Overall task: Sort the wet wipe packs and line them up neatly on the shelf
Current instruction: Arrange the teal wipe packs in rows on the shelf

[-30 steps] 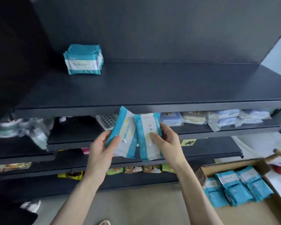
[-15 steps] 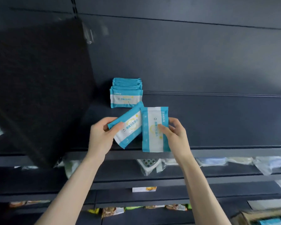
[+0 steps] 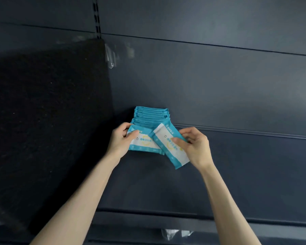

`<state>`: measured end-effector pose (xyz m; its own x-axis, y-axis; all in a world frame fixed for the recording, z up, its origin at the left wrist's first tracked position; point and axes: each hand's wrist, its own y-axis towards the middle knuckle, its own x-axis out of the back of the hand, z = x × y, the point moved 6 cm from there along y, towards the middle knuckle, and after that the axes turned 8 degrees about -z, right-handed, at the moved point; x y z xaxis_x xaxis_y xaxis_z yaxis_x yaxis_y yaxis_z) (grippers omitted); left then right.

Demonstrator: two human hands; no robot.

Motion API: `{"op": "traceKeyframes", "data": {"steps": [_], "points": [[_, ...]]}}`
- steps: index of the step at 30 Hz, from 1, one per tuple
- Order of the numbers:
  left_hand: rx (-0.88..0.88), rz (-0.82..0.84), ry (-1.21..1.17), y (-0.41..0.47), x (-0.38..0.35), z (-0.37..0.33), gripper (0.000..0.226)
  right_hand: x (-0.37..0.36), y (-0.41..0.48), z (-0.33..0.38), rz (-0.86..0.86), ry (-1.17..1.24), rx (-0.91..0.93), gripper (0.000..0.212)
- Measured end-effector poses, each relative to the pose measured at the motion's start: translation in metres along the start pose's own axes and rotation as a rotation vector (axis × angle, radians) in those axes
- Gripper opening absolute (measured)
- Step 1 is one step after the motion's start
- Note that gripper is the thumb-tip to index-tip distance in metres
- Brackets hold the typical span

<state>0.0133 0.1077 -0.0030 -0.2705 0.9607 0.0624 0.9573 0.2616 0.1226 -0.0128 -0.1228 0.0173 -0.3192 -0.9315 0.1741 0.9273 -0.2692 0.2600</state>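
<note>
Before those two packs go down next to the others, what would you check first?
1. Left hand grip on left pack: ok, pinched at its end.
2. Right hand grip on right pack: ok.
3. Left pack level with row of packs: ok.
4. Right pack level: not ok, tilted, overlapping the left pack.
5. Shelf room right of the row: ok.
6. Row's front face even: cannot tell, hidden by held packs.
</note>
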Motion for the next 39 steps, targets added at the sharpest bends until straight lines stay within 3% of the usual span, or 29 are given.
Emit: {"op": "traceKeyframes", "data": {"steps": [5,9,16,22,27,32,36,39], "points": [[-0.018,-0.024,-0.038,0.01,0.002,0.011,0.011,-0.028,0.016,0.004,0.109,-0.09,0.114,0.021],[-0.022,0.076,-0.065,0.007,0.001,0.011,0.012,-0.055,0.021,0.008,0.117,-0.264,0.28,0.018],[-0.034,0.137,-0.147,0.006,-0.001,0.012,0.022,-0.078,0.011,0.008,-0.081,-0.57,0.602,0.03],[-0.078,0.098,-0.085,0.01,0.004,0.017,0.027,-0.054,0.001,-0.01,-0.061,-0.606,0.414,0.074],[-0.141,0.111,0.06,0.011,0.003,0.018,0.047,-0.053,0.0,-0.016,-0.057,-0.657,0.447,0.069],[-0.263,0.004,0.204,0.016,0.001,0.019,0.049,-0.054,0.004,-0.015,-0.099,-0.638,0.46,0.063],[-0.374,-0.101,0.337,0.014,0.006,0.02,0.064,-0.055,0.006,-0.017,-0.009,-0.639,0.422,0.083],[-0.349,0.008,0.323,0.012,0.002,0.022,0.089,-0.054,0.005,-0.027,0.131,-0.573,0.296,0.095]]}}
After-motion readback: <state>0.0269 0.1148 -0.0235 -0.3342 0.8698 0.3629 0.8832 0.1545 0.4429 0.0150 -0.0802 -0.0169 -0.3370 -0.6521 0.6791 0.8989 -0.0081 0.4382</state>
